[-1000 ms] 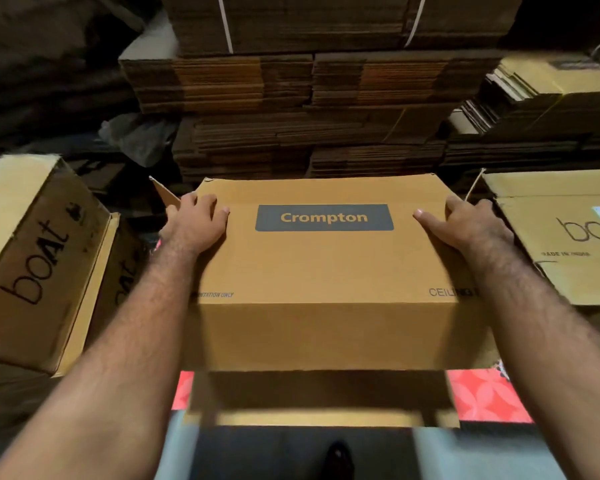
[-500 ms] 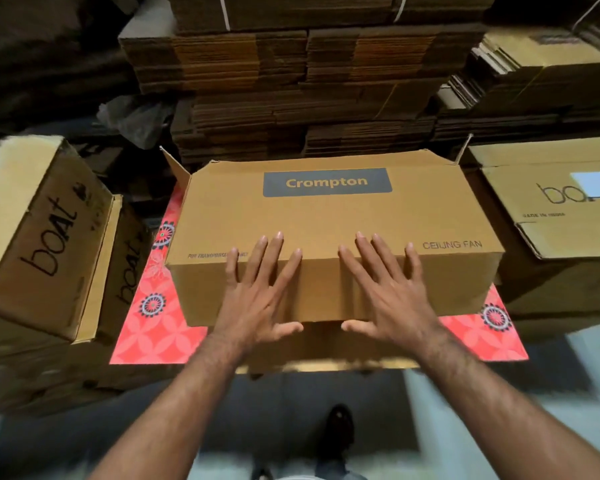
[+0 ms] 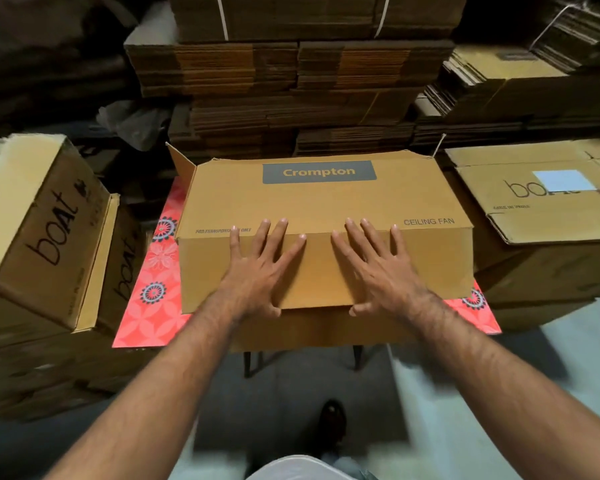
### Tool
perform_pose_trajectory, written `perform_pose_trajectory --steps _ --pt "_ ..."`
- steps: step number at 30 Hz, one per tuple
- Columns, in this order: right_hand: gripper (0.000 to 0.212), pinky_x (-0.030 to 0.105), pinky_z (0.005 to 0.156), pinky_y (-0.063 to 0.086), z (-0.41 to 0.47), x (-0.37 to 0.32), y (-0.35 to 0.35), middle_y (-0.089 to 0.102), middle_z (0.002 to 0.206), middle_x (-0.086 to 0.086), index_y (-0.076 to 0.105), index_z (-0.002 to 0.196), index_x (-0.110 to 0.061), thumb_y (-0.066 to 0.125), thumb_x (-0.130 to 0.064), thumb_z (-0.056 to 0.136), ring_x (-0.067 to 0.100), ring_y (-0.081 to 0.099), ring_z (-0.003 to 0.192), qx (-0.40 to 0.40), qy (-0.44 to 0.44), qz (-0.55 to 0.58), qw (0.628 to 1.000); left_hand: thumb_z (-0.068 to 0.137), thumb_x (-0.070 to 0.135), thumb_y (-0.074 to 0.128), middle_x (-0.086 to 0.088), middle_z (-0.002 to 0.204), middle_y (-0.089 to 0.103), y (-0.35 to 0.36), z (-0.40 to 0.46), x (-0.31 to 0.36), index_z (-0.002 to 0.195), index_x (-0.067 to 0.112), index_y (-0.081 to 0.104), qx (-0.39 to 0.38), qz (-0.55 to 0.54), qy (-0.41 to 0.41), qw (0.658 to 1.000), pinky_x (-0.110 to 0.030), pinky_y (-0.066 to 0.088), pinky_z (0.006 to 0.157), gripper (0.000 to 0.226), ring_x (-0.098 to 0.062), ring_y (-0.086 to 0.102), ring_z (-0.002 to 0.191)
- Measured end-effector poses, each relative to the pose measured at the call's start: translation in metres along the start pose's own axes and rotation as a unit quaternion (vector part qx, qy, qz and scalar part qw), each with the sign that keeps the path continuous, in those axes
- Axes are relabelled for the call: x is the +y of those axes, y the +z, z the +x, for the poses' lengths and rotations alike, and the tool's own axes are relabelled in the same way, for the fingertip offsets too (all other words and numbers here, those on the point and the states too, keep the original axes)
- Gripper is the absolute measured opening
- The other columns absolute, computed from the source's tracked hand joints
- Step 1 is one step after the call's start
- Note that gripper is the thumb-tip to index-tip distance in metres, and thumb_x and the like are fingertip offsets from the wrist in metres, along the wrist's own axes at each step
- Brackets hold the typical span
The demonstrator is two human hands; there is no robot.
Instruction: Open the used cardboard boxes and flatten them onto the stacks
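While both hands, left hand and right hand, press flat, fingers spread, Crompton box stands unflattened.

Tan box, red floral-patterned sheet

Blurred shoe, floor.

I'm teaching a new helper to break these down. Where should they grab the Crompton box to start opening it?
Probably by the loose end flap at the far left corner of the Crompton box, coming from the left side. It already stands up clear of the body, so fingers can pinch it. The near face gives only smooth board: the left hand and right hand lie flat on it, fingers spread.
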State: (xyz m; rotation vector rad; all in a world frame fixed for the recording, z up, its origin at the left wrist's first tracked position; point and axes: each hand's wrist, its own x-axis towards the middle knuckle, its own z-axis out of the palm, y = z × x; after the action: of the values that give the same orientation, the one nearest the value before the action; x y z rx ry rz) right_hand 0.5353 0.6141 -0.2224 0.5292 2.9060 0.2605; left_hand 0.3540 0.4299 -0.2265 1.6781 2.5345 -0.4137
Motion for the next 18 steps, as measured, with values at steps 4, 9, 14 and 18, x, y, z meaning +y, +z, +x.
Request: perform_pose_trajectory --steps 4,9,14,18 --pt "0.125 0.057 0.125 0.015 -0.015 0.017 -0.04 -0.009 0.173 -0.003 -0.01 0.163 -0.036 0.071 -0.074 0.076 0.023 0.001 0.159 -0.06 -0.065 0.077 0.993 0.065 0.064 0.083 0.005 0.165 -0.03 -0.034 -0.007 -0.023 0.158 0.039 -0.019 -0.088 -0.11 0.049 0.989 -0.068 -0.003 0.121 0.141 -0.022 -0.021 0.154" --pt "0.053 0.033 0.087 0.056 -0.014 0.053 -0.113 0.068 0.119 -0.013 0.066 0.122 -0.036 0.071 -0.067 0.08 0.009 0.063 0.109 -0.027 -0.061 0.186 0.98 0.082 0.052 0.079 0.008 0.13 0.064 -0.105 -0.016 -0.061 0.13 0.024 0.065 -0.063 -0.278 0.068 0.956 -0.025 0.047 0.096 0.057 -0.011 0.059 0.121" --pt "0.044 0.042 0.083 0.054 0.027 0.082 -0.13 0.072 0.092 -0.008 0.067 0.091 -0.03 0.063 -0.072 0.082 0.018 0.067 0.092 0.242 0.048 0.135 0.96 0.092 0.048 0.066 0.006 0.095 0.07 -0.137 0.005 -0.072 0.098 0.026 0.069 0.255 -0.142 -0.049 0.955 -0.039 0.052 0.08 0.022 -0.02 0.065 0.093" --pt "0.045 0.051 0.097 0.045 0.072 0.072 -0.103 0.068 0.12 0.003 0.063 0.118 -0.024 0.059 -0.062 0.094 0.027 0.058 0.116 0.283 0.159 0.025 0.946 0.087 0.034 0.073 -0.008 0.135 0.051 -0.104 0.043 -0.056 0.133 0.025 0.053 0.3 -0.028 -0.147 0.942 -0.055 0.04 0.096 0.051 -0.031 0.047 0.122"
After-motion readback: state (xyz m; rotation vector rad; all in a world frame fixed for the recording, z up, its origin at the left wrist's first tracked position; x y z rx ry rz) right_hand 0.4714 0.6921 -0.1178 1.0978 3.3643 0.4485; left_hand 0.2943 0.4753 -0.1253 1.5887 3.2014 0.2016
